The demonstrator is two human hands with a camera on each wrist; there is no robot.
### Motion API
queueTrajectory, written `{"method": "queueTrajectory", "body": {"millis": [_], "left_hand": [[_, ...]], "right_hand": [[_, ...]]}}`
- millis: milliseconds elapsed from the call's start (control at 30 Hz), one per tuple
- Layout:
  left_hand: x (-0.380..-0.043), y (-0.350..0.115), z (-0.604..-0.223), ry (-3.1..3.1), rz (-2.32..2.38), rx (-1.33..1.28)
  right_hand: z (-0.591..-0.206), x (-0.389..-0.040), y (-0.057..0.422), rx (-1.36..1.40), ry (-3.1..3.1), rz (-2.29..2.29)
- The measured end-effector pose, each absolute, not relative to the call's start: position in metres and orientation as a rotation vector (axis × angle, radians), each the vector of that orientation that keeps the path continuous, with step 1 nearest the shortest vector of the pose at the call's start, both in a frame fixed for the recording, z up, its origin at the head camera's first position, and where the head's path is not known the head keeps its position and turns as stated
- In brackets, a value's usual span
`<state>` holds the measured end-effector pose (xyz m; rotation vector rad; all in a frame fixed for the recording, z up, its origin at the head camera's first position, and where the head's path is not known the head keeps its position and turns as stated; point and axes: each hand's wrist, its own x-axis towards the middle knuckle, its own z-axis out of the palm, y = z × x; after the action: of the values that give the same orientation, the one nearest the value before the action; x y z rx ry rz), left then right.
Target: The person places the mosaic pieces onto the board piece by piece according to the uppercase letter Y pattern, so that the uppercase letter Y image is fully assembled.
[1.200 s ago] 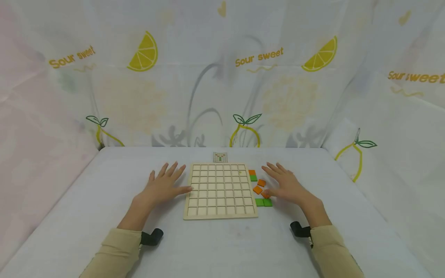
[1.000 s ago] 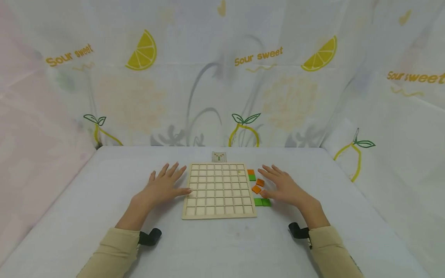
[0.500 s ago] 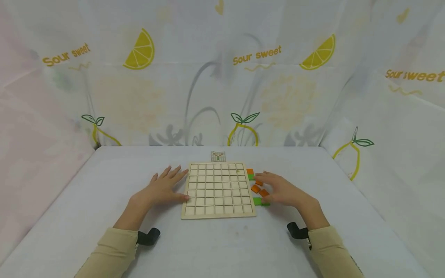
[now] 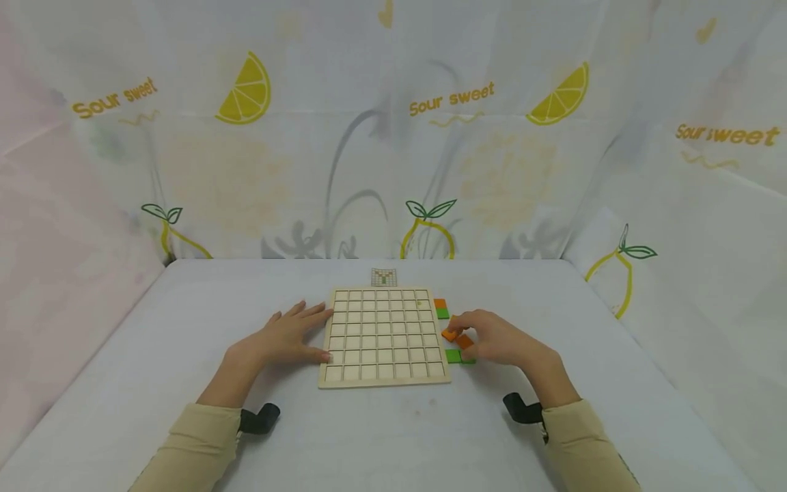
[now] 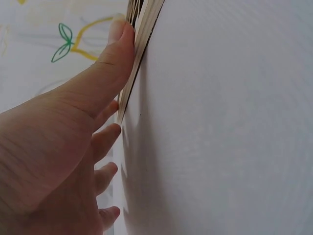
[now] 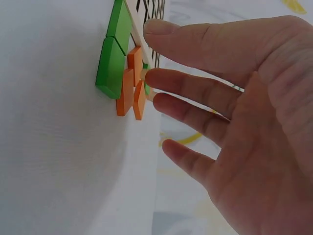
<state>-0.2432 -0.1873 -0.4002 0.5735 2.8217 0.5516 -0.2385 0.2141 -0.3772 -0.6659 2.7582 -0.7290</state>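
A wooden grid board [image 4: 384, 385] lies on the white table with its squares bare. My left hand [image 4: 287, 339] is at its left side, fingers spread, fingertips at the edge and thumb tip at the frame. In the left wrist view the thumb [image 5: 105, 68] lies along the board's side. Right of the board, my right hand [image 4: 505, 340] hovers over loose square tiles, with bent fingers and thumb apart. Its index fingertip is close to an orange tile [image 4: 449, 335]. Two other orange tiles [image 6: 125, 93] lie beside it, and two green tiles [image 6: 111, 68] sit together nearer the front.
One orange tile [image 4: 440, 303] and one green tile [image 4: 442, 313] sit by the board's far right edge. Behind the board lies a small pattern card [image 4: 384, 277]. A printed curtain [image 4: 369, 157] hangs behind the table, and each wrist carries a black camera [image 4: 522, 408].
My right hand has lowered toward the orange tiles, its fingers bending. The left hand has slid slightly nearer along the board's left edge. The whole view has shifted a little.
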Motion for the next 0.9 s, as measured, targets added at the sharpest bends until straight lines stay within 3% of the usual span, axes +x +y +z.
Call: {"method": "queueTrajectory", "body": {"millis": [900], "left_hand": [[-0.2463,-0.1864,-0.4,2.816,0.515,0.629]], "right_hand": [[-0.3771,-0.2329,0.2051,-0.61,2.777,-0.544]]}}
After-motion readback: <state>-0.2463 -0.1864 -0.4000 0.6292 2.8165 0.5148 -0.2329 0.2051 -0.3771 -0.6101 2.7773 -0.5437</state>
